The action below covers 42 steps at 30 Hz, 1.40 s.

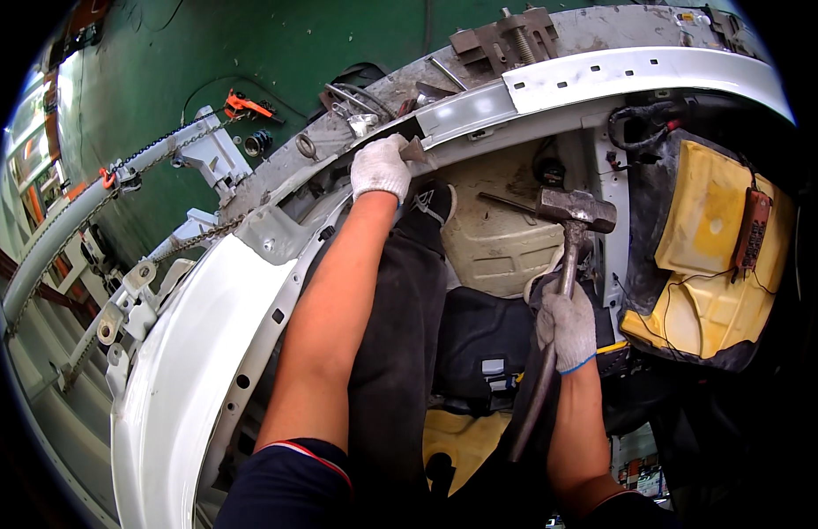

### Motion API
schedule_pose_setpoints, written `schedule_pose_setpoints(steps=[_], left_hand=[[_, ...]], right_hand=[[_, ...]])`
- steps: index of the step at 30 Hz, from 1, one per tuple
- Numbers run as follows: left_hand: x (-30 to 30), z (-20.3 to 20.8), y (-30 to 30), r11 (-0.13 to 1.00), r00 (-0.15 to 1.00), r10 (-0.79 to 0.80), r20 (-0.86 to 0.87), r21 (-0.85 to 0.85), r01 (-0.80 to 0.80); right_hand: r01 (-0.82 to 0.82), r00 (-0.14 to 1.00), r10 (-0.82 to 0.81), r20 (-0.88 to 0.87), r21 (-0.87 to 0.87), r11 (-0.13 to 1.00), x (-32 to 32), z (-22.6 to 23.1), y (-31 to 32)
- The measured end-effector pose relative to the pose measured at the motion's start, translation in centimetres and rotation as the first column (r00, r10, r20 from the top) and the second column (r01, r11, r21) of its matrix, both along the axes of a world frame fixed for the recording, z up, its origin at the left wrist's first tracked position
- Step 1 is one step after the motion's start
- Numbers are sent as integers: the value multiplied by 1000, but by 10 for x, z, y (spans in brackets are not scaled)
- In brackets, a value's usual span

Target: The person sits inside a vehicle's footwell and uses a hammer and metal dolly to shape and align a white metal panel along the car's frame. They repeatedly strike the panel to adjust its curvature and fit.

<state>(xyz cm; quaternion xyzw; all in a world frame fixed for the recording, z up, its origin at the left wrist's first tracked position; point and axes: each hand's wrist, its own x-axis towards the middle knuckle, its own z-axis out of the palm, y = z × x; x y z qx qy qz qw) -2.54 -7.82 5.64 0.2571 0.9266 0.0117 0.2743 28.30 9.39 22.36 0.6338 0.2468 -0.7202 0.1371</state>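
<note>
Your gloved left hand [381, 167] is closed around a flared metal piece [416, 151] beside the far white body rail [466, 113], left of centre. Your gloved right hand [568, 326], nearer and to the right, grips a sledgehammer [575, 211] by its handle, the head right of the metal piece. You seem to be lining up a strike; the next move likely calls for aim clear of your left fingers.

Hammer [575, 212] left of foam pad [704, 204]
</note>
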Motion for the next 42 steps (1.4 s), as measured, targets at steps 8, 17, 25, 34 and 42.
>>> schedule_pose_setpoints(steps=[8, 17, 25, 34, 42], left_hand=[[-2, 5, 0, 998, 997, 15, 79, 58, -20], [0, 6, -1, 997, 992, 49, 117, 57, -56], [-3, 34, 29, 938, 964, 208, 169, 244, -245], [13, 11, 40, 993, 1000, -6, -13, 115, 7], [6, 11, 13, 999, 999, -22, -28, -24, 21]], right_hand=[[84, 994, -60, -86, 314, 946, 11, 29, 52], [278, 853, 334, -400, 891, 358, 2, 83, 220], [-275, 960, 277, 40, -46, 960, -66, -23, -65], [-297, 917, 311, 251, -92, 950, 43, -29, -50], [-211, 940, 251, 231, -184, 960, 71, -108, -59]])
